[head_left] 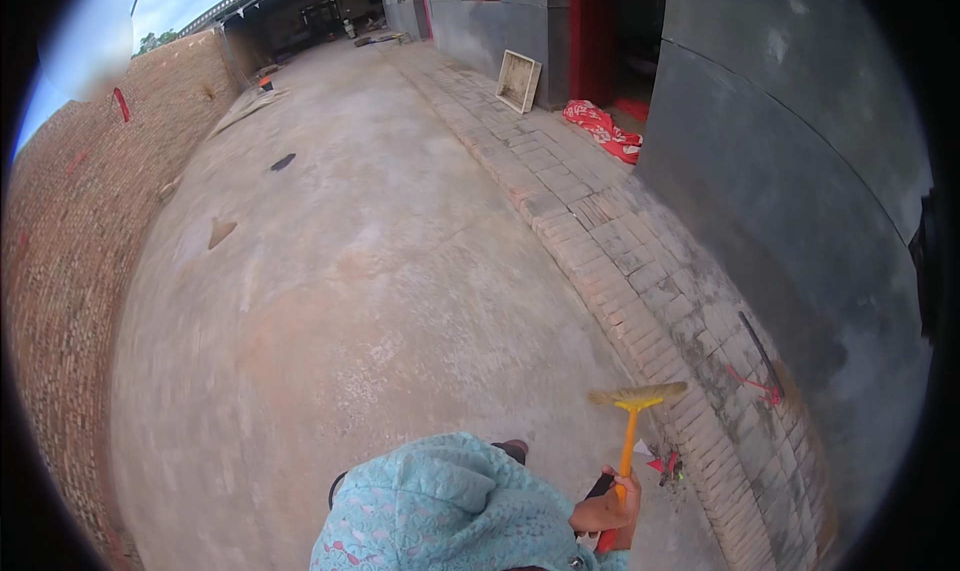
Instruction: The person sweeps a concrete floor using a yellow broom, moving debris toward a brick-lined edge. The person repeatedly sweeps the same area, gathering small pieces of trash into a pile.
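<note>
My right hand (pixel 628 501) is closed around the yellow-orange handle of a broom (pixel 630 441) at the lower right. The wide, tan-bristled head points away from me, over the edge where concrete meets brick paving; whether it touches the ground I cannot tell. Something dark shows beside the fingers. Light blue lace-patterned clothing (pixel 440 501) of mine fills the bottom middle, and I cannot make out a separate left hand. A dark shoe tip (pixel 515 449) shows past the cloth. Just right of the handle lies a small heap of litter (pixel 665 463) with red and white scraps.
Concrete yard (pixel 330 301) stretches ahead between a brick wall (pixel 70 241) and a raised brick walkway (pixel 600 261). Along the grey house wall (pixel 800 151) lie a dark rod (pixel 762 351), red-and-white cloth (pixel 603 131) and a leaning tray (pixel 518 81). A brown scrap (pixel 220 233) and dark scrap (pixel 284 162) lie left.
</note>
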A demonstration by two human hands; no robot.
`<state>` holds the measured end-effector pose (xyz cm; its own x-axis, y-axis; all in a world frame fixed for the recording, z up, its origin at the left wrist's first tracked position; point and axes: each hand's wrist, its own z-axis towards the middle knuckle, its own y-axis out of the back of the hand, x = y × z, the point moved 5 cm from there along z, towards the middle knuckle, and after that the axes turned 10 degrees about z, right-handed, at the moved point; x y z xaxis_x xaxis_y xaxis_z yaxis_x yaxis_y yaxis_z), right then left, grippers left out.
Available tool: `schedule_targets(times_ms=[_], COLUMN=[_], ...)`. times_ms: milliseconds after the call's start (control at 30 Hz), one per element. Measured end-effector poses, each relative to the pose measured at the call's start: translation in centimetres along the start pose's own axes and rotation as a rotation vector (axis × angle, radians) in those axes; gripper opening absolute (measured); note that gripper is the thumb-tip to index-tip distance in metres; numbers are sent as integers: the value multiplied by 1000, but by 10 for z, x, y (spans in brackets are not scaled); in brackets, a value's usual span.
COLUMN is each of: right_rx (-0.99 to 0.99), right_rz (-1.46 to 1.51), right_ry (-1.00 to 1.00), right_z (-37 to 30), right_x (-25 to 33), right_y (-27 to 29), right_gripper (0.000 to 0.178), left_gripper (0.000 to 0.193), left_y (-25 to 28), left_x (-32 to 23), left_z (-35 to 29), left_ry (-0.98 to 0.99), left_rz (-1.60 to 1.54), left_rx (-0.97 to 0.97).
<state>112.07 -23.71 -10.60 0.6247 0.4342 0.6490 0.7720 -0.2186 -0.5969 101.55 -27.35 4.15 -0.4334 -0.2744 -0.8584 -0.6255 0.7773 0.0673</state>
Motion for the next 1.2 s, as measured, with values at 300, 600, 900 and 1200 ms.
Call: schedule_targets(times_ms=[300,600,900,1200], right_rx=[21,-264,-719,-993], right_rz=[353,604,794,720], right_ry=[-87,-231,-48,295], right_z=[-80,-209,-327,-368], right_x=[4,-117,-192,-146], right_y=[40,78,129,150], right_gripper=[56,70,77,86], left_gripper=[31,29,27,26], left_y=[-9,41,0,-34], left_x=[39,91,116,87], left_z=[27,52,72,76], left_ry=[-256,-123,-166,48], left_rz=[210,454,673,599], left_rx=[463,229,366,459])
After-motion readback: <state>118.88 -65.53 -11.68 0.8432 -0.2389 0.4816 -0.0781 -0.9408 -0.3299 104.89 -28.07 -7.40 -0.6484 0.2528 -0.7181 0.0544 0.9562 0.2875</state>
